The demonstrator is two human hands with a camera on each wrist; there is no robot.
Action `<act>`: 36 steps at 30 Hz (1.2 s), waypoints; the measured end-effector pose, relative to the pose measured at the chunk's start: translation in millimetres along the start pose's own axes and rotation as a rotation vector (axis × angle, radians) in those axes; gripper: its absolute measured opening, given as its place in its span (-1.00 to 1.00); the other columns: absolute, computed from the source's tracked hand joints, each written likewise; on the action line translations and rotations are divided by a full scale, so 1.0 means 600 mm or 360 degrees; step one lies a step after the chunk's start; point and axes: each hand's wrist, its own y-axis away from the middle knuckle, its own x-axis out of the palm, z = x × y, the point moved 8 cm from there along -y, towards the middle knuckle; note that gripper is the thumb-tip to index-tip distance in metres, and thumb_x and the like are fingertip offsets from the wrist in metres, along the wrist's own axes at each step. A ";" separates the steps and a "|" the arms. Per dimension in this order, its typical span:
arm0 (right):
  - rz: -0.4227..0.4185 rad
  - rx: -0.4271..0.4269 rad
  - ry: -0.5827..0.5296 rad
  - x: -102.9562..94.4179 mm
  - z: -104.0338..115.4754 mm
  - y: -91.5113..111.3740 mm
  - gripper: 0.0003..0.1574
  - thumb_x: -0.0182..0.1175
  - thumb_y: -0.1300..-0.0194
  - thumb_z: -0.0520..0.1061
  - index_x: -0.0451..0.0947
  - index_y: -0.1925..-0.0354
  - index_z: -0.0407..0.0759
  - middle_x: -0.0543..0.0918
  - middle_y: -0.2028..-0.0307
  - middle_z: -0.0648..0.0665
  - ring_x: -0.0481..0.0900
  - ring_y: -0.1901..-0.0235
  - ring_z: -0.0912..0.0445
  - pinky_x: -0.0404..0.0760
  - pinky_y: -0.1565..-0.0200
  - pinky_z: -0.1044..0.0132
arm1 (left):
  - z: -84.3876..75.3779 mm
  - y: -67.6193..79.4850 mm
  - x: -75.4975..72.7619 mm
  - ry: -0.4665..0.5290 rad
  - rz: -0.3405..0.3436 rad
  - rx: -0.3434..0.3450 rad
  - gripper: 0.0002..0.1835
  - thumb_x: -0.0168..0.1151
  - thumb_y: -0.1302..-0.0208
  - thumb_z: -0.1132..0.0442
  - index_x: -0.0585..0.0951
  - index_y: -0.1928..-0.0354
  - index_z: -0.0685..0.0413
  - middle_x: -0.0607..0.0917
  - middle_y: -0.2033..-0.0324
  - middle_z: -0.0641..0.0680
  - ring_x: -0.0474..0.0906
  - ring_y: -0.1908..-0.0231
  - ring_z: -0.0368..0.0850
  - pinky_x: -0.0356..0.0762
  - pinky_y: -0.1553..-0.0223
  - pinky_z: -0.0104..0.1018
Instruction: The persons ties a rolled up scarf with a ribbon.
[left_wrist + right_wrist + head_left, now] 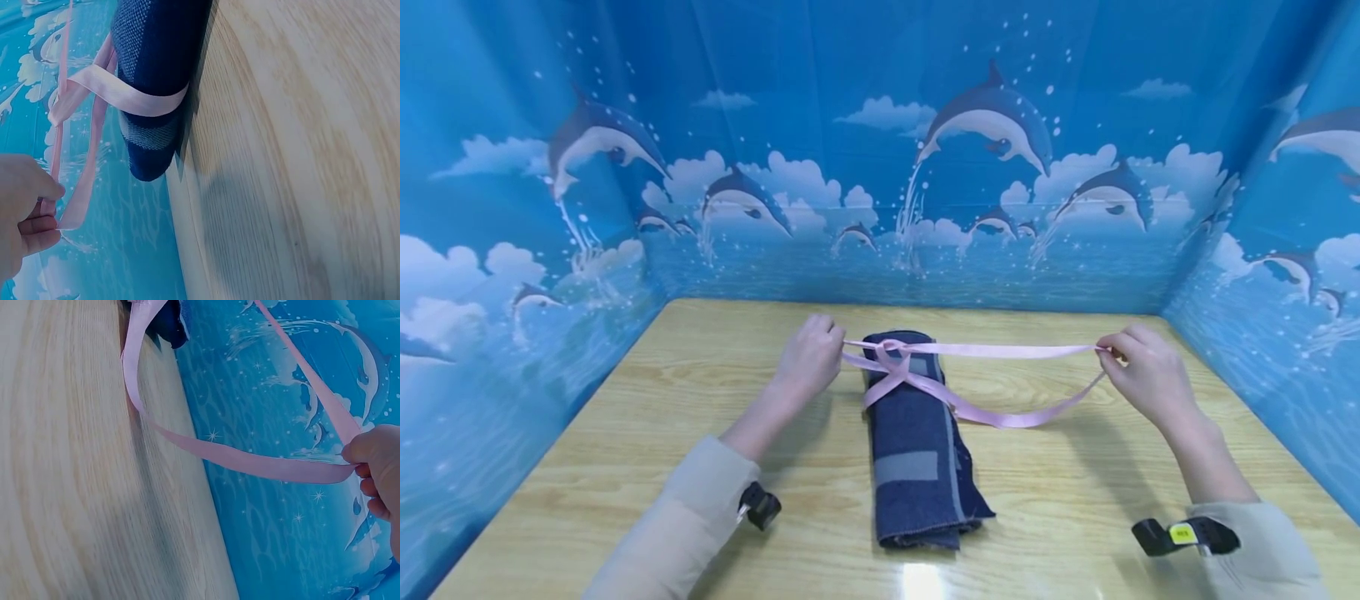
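A rolled dark blue cloth with grey stripes (906,500) lies lengthwise on the table. Around its far end runs a pink ribbon (1009,419), loosely crossed and looped on top. My left hand (814,354) pinches the ribbon just left of the roll; in the left wrist view two strands run from the fingers (40,240) to the crossing. Well to the right, my right hand (1144,375) pinches the ribbon between thumb and fingertips. From there one strand stretches taut to the crossing and another sags in a curve, as the right wrist view also shows.
The wooden table (685,375) has its far edge against a blue curtain with dolphins (992,125), which also hangs along both sides. A small black camera is strapped at each sleeve, one on the left (760,506) and one on the right (1187,535).
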 end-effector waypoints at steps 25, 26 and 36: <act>0.0146 0.0070 0.0082 0.007 -0.018 0.011 -0.83 0.27 0.17 -0.44 0.56 0.50 -0.28 0.53 0.57 -0.13 0.49 0.56 -0.03 0.41 0.54 0.08 | 0.054 0.019 -0.042 -0.0174 -0.0126 -0.0098 -0.86 0.09 0.23 0.61 0.51 0.58 0.28 0.57 0.63 0.16 0.43 0.62 0.03 0.40 0.65 -0.21; 0.0150 0.0064 0.0088 0.007 -0.018 0.011 -0.83 0.27 0.18 -0.44 0.56 0.50 -0.28 0.54 0.57 -0.13 0.49 0.55 -0.05 0.42 0.54 0.08 | 0.056 0.020 -0.045 -0.0184 -0.0137 -0.0090 -0.87 0.09 0.21 0.60 0.52 0.59 0.28 0.58 0.63 0.17 0.43 0.63 0.04 0.39 0.66 -0.21; 0.0137 -0.0008 0.0140 0.007 -0.019 0.011 -0.83 0.28 0.22 -0.43 0.55 0.53 -0.30 0.52 0.58 -0.15 0.46 0.47 -0.13 0.41 0.44 0.05 | 0.084 0.035 -0.061 -0.0312 -0.0164 -0.0121 -0.91 0.10 0.17 0.57 0.52 0.62 0.28 0.61 0.63 0.20 0.46 0.62 0.07 0.42 0.61 -0.15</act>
